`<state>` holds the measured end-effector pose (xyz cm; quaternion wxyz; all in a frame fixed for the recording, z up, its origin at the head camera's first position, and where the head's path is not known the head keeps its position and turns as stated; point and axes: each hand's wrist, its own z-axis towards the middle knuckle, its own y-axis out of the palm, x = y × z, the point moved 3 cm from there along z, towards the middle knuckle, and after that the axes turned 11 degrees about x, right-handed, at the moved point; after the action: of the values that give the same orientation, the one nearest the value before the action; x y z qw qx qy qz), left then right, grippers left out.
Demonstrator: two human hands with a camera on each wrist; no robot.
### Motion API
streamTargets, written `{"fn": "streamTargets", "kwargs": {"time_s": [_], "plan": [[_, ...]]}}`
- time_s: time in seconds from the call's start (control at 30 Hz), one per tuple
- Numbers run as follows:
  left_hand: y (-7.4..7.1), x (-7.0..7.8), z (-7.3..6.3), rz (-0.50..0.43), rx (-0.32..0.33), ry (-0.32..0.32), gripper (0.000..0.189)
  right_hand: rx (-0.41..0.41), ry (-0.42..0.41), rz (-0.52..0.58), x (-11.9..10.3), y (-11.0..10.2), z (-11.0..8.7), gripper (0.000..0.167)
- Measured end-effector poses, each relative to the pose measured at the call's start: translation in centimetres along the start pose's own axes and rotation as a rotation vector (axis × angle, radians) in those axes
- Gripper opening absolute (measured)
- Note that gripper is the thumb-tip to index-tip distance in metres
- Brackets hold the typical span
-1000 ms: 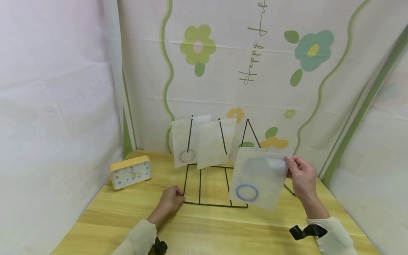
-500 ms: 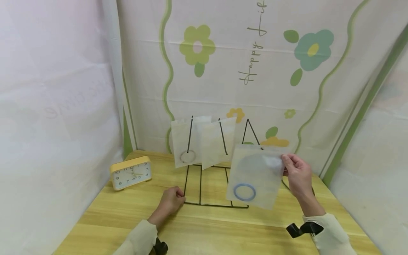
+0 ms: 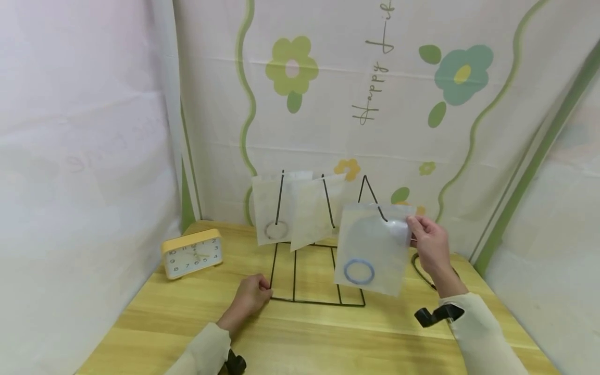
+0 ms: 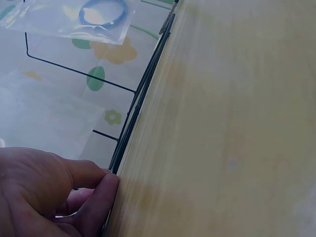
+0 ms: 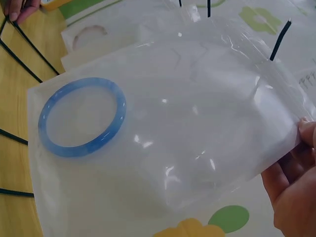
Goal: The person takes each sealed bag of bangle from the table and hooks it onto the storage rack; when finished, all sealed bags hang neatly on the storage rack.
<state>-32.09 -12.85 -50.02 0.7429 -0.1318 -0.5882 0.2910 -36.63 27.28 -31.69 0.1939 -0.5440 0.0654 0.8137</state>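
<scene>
My right hand (image 3: 429,244) pinches the upper right edge of a clear zip bag (image 3: 375,245) between thumb and fingers. Low in that bag lies a blue bangle (image 5: 83,117). The right-hand hook (image 5: 281,40) of a black wire rack (image 3: 316,301) pokes out in front of the bag near its top edge. At the front left corner of the rack's base, my left hand (image 3: 251,295) pinches the wire, seen closely in the left wrist view. Two more bags hang on the other hooks, a left bag (image 3: 262,200) with a pale reddish ring and a middle bag (image 3: 311,208).
A yellow alarm clock (image 3: 192,253) stands on the wooden table (image 3: 300,344) to the left. Behind my right hand a dark thin loop (image 3: 417,266) lies on the table. Flower-printed cloth (image 3: 328,135) encloses the back and sides.
My right hand has moved the bag with the blue bangle up, away from me and slightly left; the hook now shows in front of it. My left hand stays put on the rack.
</scene>
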Motion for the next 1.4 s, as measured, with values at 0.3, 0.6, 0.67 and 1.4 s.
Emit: {"fn": "streamTargets", "kwargs": {"time_s": [0.3,0.6,0.67,1.4], "plan": [[0.3,0.0,0.0,-0.013,-0.011,0.004,0.011,-0.026,-0.015,-0.102,1.3,0.8,3.4,0.036],[0.1,0.1,-0.1,-0.026,-0.019,0.001,0.011,-0.01,0.038,-0.19,1.3,2.6,6.3,0.051],[0.1,0.1,-0.1,-0.029,-0.018,0.0,0.011,-0.005,0.056,-0.172,1.4,3.0,6.9,0.052],[0.1,-0.3,0.1,-0.023,0.009,0.021,0.012,0.128,0.161,-0.043,2.4,5.2,9.1,0.019]]}}
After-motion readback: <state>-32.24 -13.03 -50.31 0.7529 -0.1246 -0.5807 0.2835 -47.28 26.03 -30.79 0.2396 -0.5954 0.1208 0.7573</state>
